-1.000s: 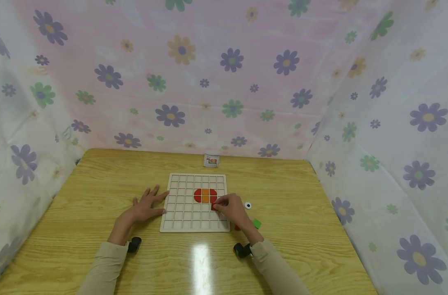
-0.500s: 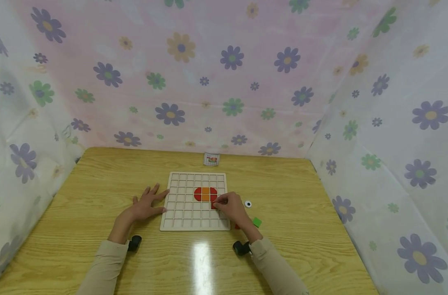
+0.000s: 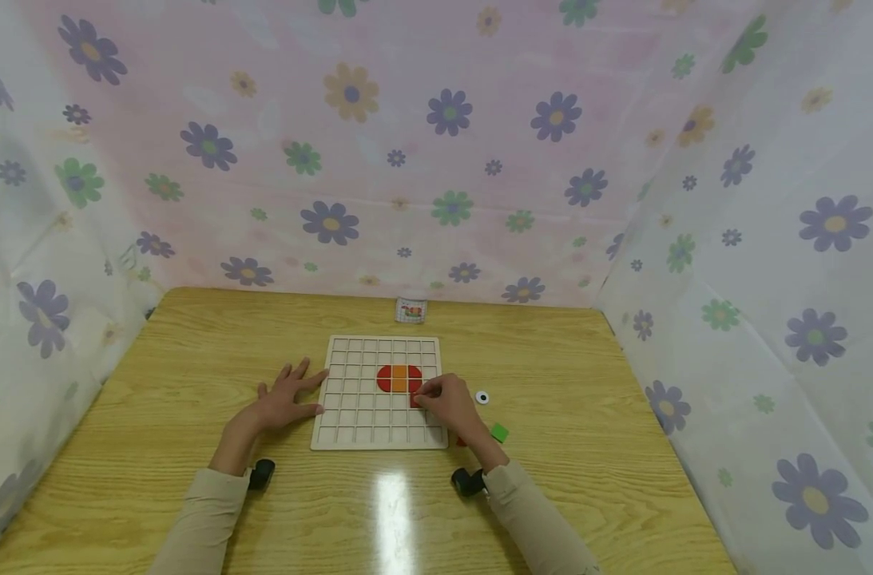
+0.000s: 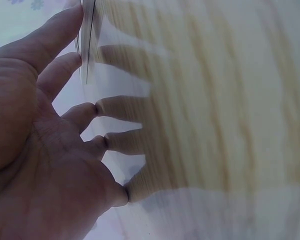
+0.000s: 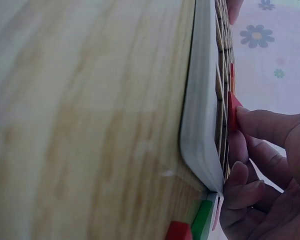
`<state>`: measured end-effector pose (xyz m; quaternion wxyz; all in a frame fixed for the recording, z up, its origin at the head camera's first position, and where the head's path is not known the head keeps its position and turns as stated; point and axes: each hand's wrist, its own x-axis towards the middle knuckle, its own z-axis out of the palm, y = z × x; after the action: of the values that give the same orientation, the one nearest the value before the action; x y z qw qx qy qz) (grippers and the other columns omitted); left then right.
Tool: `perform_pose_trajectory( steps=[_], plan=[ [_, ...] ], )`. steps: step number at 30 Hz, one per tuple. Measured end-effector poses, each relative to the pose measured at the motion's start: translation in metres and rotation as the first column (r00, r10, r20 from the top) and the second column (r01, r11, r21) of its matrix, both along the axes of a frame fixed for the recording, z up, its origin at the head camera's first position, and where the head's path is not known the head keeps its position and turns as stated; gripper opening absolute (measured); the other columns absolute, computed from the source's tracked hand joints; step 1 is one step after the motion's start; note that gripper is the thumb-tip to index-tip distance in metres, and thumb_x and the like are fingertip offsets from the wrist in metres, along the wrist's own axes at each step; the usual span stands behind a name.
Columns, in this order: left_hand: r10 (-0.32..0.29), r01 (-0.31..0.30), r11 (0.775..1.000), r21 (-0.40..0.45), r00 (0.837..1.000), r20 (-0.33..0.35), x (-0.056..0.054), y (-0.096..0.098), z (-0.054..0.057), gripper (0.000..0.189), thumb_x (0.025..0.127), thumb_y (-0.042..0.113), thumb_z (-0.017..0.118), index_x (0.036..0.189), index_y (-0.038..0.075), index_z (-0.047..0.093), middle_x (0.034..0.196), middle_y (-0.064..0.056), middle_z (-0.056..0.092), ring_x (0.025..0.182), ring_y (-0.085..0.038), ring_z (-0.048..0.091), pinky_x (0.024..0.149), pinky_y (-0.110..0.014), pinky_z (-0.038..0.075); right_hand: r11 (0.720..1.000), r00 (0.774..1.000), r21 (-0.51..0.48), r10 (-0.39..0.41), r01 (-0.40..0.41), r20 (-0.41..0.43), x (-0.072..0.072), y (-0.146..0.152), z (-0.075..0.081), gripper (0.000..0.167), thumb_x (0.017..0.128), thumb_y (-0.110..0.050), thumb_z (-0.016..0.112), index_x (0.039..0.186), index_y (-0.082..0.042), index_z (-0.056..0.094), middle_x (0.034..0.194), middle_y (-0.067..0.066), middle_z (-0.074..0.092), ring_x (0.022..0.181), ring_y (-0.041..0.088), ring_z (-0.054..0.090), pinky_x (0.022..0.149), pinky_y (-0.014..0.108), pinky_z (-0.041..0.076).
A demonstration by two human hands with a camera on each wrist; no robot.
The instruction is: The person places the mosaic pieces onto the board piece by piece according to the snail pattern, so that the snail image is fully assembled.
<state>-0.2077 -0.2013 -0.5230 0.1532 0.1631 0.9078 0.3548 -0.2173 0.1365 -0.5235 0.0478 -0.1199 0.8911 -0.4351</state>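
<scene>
A pale wooden grid board (image 3: 350,437) lies on the table, with red pieces (image 3: 384,378) and orange pieces (image 3: 399,378) set in its cells as a rounded shape. My right hand (image 3: 450,409) pinches a small red piece (image 5: 233,111) between thumb and fingers, over a cell just below that shape's right end. At the board's left edge rests my left hand (image 3: 281,401), fingers spread; its thumb and index finger touch the edge. The left wrist view shows this hand (image 4: 50,135) holding nothing, its other fingertips on the table.
Right of the board lie a green square piece (image 3: 499,433), a white disc with a black centre (image 3: 482,397) and a red piece (image 3: 461,441) partly hidden by the right wrist. A small picture card (image 3: 411,311) lies behind the board. Flowered curtains (image 3: 378,176) surround the wooden table (image 3: 551,351).
Both hands stay in nearly the same place, the right one still holding the red piece at the same cell. The head view has shifted slightly.
</scene>
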Motion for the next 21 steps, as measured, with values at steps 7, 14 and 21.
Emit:
perform_pose_trajectory(
  steps=[7, 14, 21],
  plan=[
    [-0.003, 0.003, 1.000, 0.007, 1.000, 0.000, 0.0008, 0.0002, 0.0010, 0.071, 0.098, 0.031, 0.069, 0.156, 0.005, 0.039, 0.164, -0.035, 0.006, 0.147, -0.063, -0.003, 0.098, -0.089, -0.006, 1.000, 1.000, 0.022, -0.014, 0.014, -0.002, 0.0000, -0.0017, 0.0000, 0.009, 0.091, -0.011, 0.076, 0.086, -0.004, 0.079, 0.083, 0.007, 0.076, 0.073, 0.012, 0.067, 0.068, 0.031, 0.056],
    [-0.002, 0.002, 1.000, 0.001, 1.000, 0.003, 0.0009, 0.0002, 0.0016, 0.071, 0.098, 0.032, 0.069, 0.157, 0.006, 0.037, 0.165, -0.034, 0.005, 0.147, -0.062, -0.004, 0.099, -0.088, -0.007, 0.999, 1.000, 0.044, -0.016, 0.016, -0.004, -0.0004, -0.0027, -0.0008, 0.010, 0.091, -0.010, 0.076, 0.084, -0.004, 0.078, 0.081, 0.006, 0.076, 0.071, 0.011, 0.065, 0.066, 0.030, 0.055],
    [-0.003, 0.003, 1.000, -0.009, 1.000, 0.000, 0.0020, 0.0006, 0.0047, 0.071, 0.098, 0.032, 0.068, 0.157, 0.006, 0.037, 0.164, -0.034, 0.005, 0.147, -0.062, -0.004, 0.099, -0.089, -0.005, 0.998, 1.000, 0.067, -0.005, 0.005, -0.007, -0.0003, -0.0032, 0.0003, 0.009, 0.091, -0.010, 0.075, 0.086, -0.004, 0.079, 0.082, 0.006, 0.075, 0.072, 0.010, 0.066, 0.067, 0.029, 0.055]
  ],
)
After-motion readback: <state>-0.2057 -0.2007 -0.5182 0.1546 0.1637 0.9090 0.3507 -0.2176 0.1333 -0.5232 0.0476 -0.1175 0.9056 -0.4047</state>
